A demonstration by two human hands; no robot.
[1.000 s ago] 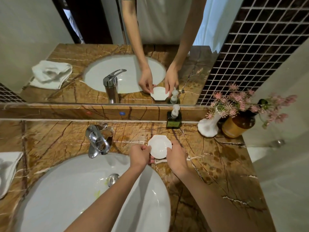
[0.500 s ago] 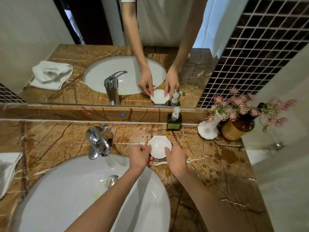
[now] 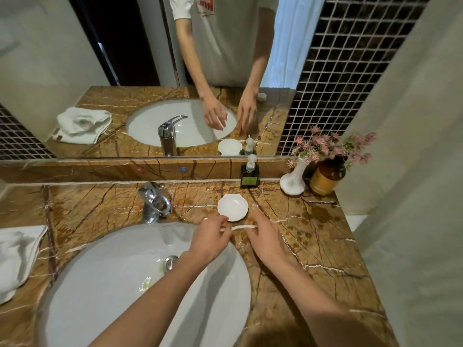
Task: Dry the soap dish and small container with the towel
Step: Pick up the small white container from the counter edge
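On the marble counter, at twelve o'clock from my hands, I see the white soap dish sitting flat and empty, just behind the sink rim. My left hand hovers at the dish's six o'clock edge, fingers loosely curled, holding nothing; whether a fingertip touches the rim I cannot tell. My right hand lies just beside it at three o'clock, palm down, fingers relaxed and spread over the counter, also empty and clear of the dish. At nine o'clock, at the far left edge, a white towel lies crumpled on the counter, well apart from both hands. At eleven o'clock stands the chrome tap. At one o'clock a dark pump bottle stands against the backsplash, then a white vase of pink flowers and an amber jar.
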